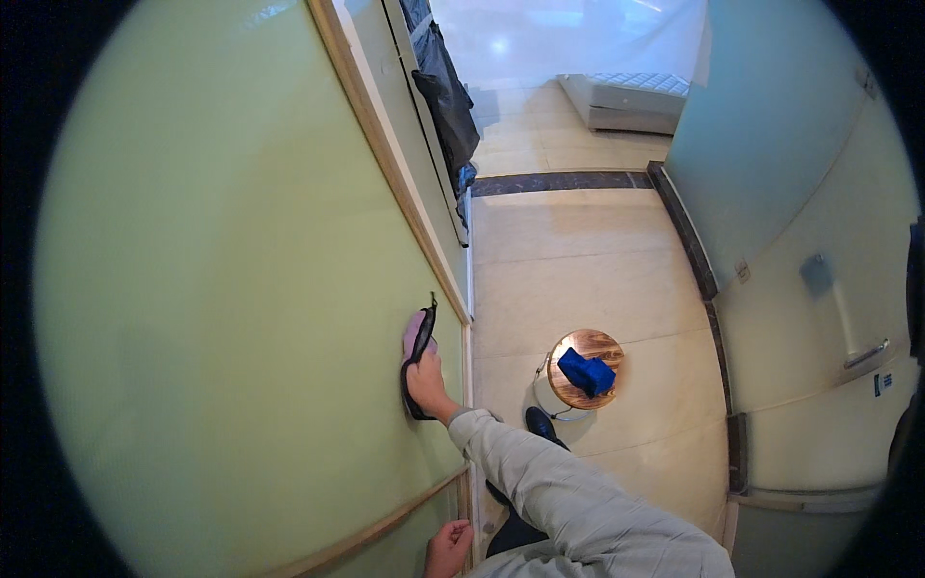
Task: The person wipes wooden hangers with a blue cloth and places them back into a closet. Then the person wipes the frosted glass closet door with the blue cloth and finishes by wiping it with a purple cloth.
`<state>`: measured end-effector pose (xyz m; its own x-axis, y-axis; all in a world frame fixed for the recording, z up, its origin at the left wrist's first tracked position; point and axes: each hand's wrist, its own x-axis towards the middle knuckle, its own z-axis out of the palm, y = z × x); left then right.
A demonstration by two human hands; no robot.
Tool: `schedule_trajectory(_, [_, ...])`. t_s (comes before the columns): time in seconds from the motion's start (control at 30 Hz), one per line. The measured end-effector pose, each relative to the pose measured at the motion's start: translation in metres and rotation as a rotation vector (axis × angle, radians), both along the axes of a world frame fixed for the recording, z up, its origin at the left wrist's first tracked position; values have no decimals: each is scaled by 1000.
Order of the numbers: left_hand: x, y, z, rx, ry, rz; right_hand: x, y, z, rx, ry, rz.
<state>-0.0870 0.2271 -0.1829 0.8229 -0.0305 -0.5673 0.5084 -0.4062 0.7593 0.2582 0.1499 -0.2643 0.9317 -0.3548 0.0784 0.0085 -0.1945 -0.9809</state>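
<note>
My right hand (pixel 429 382) reaches across to the left in a grey-green sleeve and grips a lilac-and-black pad (pixel 419 334). The pad is long, with a dark rim and a small loop at its top end. It lies against the pale green panel (pixel 241 289), close to the panel's wooden edge strip. Low in the view, my left hand (pixel 449 550) has its fingers curled in, beside the panel's lower corner. Nothing shows in it, and its wrist is cut off by the lower edge.
A round wooden-topped stool (pixel 609 361) with a blue cloth (pixel 587 372) on it stands on the tiled floor (pixel 568 260), by my shoe. Frosted glass doors (pixel 800 289) line the right side. Dark plastic sheeting (pixel 448 101) hangs ahead; a mattress (pixel 631 104) lies beyond a dark threshold.
</note>
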Motion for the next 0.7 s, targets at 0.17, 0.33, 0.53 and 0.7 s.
schedule_trajectory(0.17, [-4, -5, -12, -66, 5, 23, -61, -6, -35, 43, 98, 251])
schedule_trajectory(0.33, [4, -11, -33, -105, 8, 27, -172, 8, -59, 113, 402, 672])
schedule_trajectory(0.53, [2, 5, -76, -115, 185, -152, -195, 1, 55, 175, 66, 603])
schedule_trajectory(0.7, [-1, -11, -46, 61, -129, 149, -112, 16, -3, 179, 119, 329])
